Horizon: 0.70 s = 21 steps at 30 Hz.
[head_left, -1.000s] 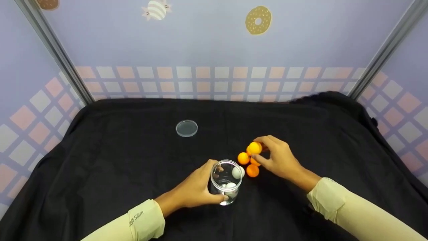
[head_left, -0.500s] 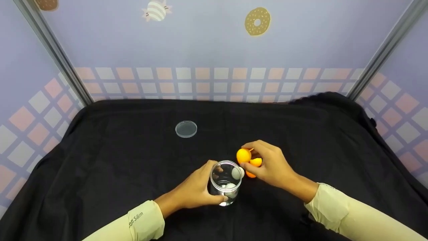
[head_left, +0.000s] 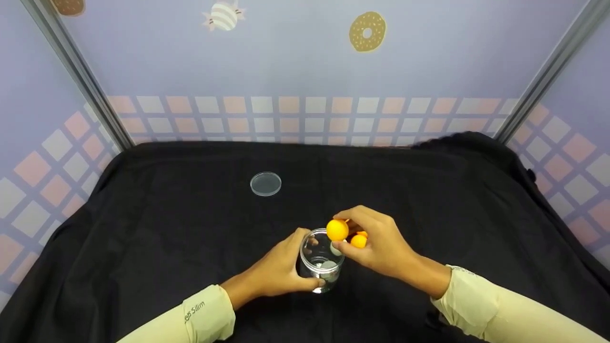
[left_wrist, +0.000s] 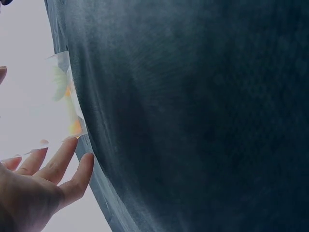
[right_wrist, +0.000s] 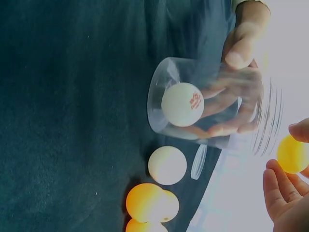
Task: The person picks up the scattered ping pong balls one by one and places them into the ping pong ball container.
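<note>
My left hand (head_left: 279, 269) grips a clear open jar (head_left: 310, 255) from its left side, fingers behind and thumb in front. A white ping-pong ball (right_wrist: 182, 104) with a red print lies at the bottom of the jar. Between thumb and fingers of my right hand (head_left: 383, 245) is an orange ping-pong ball (head_left: 337, 230), held at the far right part of the jar's rim. Beside the jar on the cloth rests another white ping-pong ball (right_wrist: 167, 165). Several orange ping-pong balls (right_wrist: 146, 203) cluster next to it, partly hidden by my right hand in the head view.
A round clear lid (head_left: 266, 184) lies flat on the black cloth (head_left: 190, 214), behind and left of the jar. Patterned wall panels (head_left: 295, 62) enclose the table at the back and both sides.
The right hand has carried the orange ping-pong ball leftward and toward the person, from the cluster to the jar's rim. The left hand and jar have stayed put.
</note>
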{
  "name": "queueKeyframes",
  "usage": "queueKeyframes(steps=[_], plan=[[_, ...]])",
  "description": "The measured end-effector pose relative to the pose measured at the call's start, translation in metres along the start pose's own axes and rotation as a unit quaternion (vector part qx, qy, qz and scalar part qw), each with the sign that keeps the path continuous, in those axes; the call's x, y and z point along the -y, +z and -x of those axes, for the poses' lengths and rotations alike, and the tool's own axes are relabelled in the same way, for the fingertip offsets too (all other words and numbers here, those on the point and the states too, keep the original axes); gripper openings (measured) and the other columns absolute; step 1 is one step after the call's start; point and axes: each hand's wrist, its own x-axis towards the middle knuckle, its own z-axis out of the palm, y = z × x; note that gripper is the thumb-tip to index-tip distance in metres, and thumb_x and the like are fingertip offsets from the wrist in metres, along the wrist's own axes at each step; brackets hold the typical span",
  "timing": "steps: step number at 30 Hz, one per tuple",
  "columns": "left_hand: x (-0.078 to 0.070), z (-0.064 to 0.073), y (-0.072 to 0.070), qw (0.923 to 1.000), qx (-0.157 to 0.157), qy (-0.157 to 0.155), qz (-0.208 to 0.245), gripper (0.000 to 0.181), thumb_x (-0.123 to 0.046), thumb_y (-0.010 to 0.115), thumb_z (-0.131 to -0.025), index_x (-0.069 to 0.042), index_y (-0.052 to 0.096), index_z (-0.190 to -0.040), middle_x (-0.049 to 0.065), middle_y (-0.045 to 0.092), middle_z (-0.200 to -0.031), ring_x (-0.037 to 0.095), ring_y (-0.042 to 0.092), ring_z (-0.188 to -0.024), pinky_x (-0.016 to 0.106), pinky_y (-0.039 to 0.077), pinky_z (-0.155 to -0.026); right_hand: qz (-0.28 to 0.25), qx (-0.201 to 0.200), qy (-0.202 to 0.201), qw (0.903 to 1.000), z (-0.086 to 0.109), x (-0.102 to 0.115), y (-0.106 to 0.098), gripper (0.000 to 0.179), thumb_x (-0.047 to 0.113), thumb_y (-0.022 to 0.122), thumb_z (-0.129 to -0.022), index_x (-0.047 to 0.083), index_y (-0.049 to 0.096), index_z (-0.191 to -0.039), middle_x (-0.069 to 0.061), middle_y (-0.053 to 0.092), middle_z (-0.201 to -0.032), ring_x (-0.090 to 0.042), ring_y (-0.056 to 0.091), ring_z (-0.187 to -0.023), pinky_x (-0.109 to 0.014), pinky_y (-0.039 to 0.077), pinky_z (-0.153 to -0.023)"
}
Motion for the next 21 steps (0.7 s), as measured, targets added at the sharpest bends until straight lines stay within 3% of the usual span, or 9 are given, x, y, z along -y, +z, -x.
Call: queueKeyframes(steps=[15, 21], plan=[[0.002, 0.0, 0.0, 1.0, 0.003, 0.005, 0.001, 0.081, -0.045, 0.088, -0.07, -0.018, 0.043, -0.132, 0.008, 0.062, -0.124, 0.021, 0.065, -0.11, 0.034, 0.053, -0.099, -0.007, 0.008, -0.019, 0.9998, 0.002, 0.007, 0.01, 0.038, 0.018, 0.085, -0.081, 0.013, 0.07, -0.115, 0.006, 0.071, -0.108, -0.006, 0.069, -0.09, -0.027, 0.061, -0.078], [0.003, -0.001, 0.0, 0.9999, 0.0, 0.01, 0.004, 0.08, -0.046, 0.088, -0.069, -0.022, 0.043, -0.131, -0.001, 0.061, -0.122, 0.017, 0.065, -0.108, 0.031, 0.054, -0.096, 0.003, 0.016, -0.033, 0.9993, 0.004, 0.007, 0.018, 0.037, 0.019, 0.085, -0.081, 0.014, 0.07, -0.114, 0.007, 0.071, -0.109, -0.007, 0.068, -0.095, -0.026, 0.06, -0.081]])
